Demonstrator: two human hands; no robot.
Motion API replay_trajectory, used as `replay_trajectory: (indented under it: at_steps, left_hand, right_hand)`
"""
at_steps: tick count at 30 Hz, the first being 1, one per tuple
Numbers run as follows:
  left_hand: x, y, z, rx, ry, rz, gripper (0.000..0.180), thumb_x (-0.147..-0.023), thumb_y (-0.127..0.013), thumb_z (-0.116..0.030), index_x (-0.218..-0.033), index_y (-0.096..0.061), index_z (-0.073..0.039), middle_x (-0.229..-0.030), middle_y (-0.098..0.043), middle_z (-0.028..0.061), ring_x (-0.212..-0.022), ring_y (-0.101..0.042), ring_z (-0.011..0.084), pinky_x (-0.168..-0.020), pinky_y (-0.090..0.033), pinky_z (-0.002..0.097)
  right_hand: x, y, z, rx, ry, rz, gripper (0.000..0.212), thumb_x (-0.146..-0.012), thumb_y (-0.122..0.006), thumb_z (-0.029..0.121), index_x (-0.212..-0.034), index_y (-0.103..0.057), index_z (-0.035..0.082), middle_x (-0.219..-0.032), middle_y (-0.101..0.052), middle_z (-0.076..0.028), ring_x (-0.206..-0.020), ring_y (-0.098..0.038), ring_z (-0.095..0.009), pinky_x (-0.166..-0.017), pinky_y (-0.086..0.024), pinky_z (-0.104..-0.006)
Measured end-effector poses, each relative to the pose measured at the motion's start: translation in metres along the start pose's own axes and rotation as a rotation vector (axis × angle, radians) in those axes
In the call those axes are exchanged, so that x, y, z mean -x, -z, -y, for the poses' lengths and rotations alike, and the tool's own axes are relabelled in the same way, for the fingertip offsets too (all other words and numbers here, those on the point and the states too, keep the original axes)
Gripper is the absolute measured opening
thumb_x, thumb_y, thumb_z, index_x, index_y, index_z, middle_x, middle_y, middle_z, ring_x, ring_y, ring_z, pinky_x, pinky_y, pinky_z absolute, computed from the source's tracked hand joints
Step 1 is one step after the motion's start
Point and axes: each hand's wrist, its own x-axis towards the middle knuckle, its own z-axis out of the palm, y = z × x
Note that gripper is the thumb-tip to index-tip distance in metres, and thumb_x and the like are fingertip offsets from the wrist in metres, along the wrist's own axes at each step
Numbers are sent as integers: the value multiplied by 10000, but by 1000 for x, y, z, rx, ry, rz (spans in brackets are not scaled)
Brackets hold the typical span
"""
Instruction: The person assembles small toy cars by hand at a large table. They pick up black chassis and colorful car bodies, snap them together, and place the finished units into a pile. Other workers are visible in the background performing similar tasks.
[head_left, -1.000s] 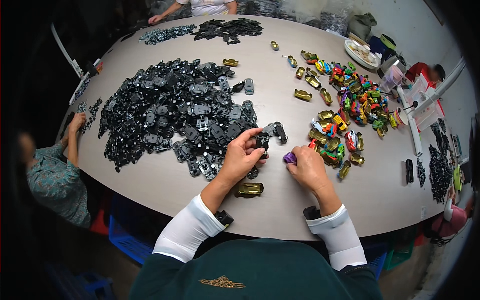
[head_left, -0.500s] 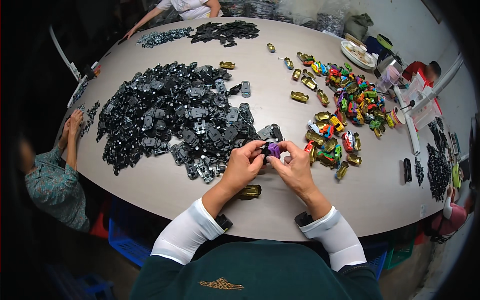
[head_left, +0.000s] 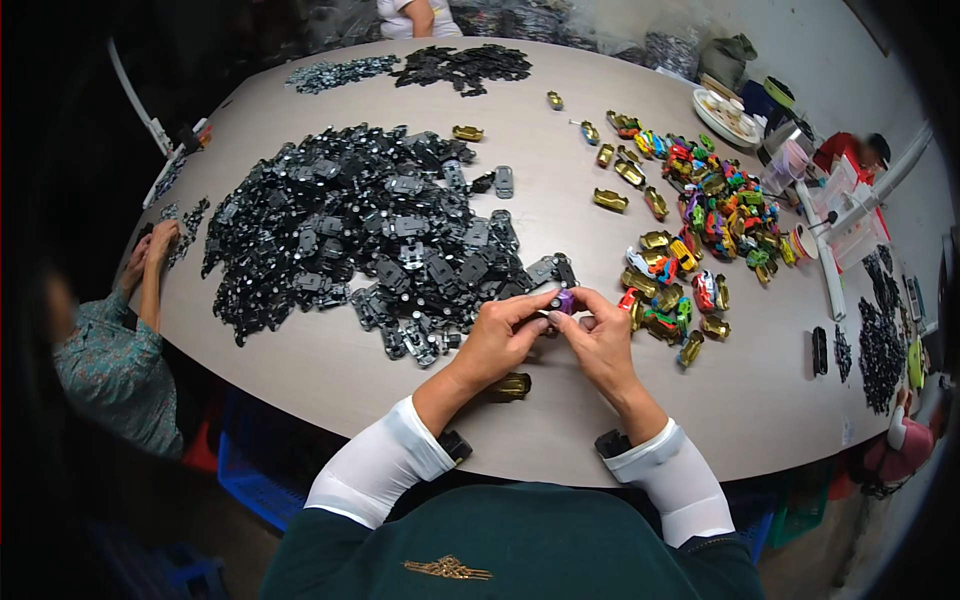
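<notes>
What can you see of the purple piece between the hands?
The purple piece is a small glossy shell, plastic or painted metal by its look, like the coloured toy-car bodies heaped to the right. Only a bit shows; a dark part sits against it. It is held just above the table, pinched between the left hand and the right hand, whose fingertips cover most of it. Its orientation and details are too small to tell.

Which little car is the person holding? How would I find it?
Find the big round table, then the huge black heap of parts on it. At the heap's near right edge, the left hand and right hand meet around a tiny purple toy car. It is the only one lifted off the table; the other coloured cars lie farther right.
</notes>
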Motion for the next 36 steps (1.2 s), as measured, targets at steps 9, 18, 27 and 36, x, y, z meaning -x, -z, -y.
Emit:
replay_trajectory:
  at_steps: [9, 18, 27, 36]
  left_hand:
    - [1, 4, -22, 27, -10, 5, 508, -753, -725, 8, -1242, -590, -27, -1032, -544, 70, -751, -560, 97, -635, -487, 219]
    - [0, 10, -2, 68, 69, -162, 286, -833, -667, -42, -1109, -638, 27, -902, -610, 32, -669, -562, 60, -585, -474, 210]
    - [-5, 10, -4, 455, 182, -15, 370, -852, -649, 13, -1219, -608, -3, -1010, -656, 66, -917, -633, 123, -809, -532, 245]
    - [-2, 12, -3, 776, 365, -21, 334, -905, -602, -11, -1238, -575, 8, -1126, -651, 110, -1005, -640, 154, -864, -551, 287]
  right_hand:
    - [-3, -3, -6, -725, -413, 66, 269, -930, -622, 165, -1160, -589, 30, -642, -526, 56, -418, -322, 13, -353, -199, -180]
    - [-3, 0, 16, 299, 376, 20, 413, -779, -722, 72, -1175, -612, 36, -960, -591, -129, -730, -605, -218, -598, -479, -315]
    - [-2, -5, -5, -165, 151, 63, 427, -766, -673, -53, -1183, -605, 9, -934, -572, -37, -531, -428, 8, -446, -336, -175]
    - [2, -9, 0, -357, 85, 40, 442, -805, -650, -64, -1232, -590, 32, -988, -565, -31, -560, -435, 17, -464, -346, -151]
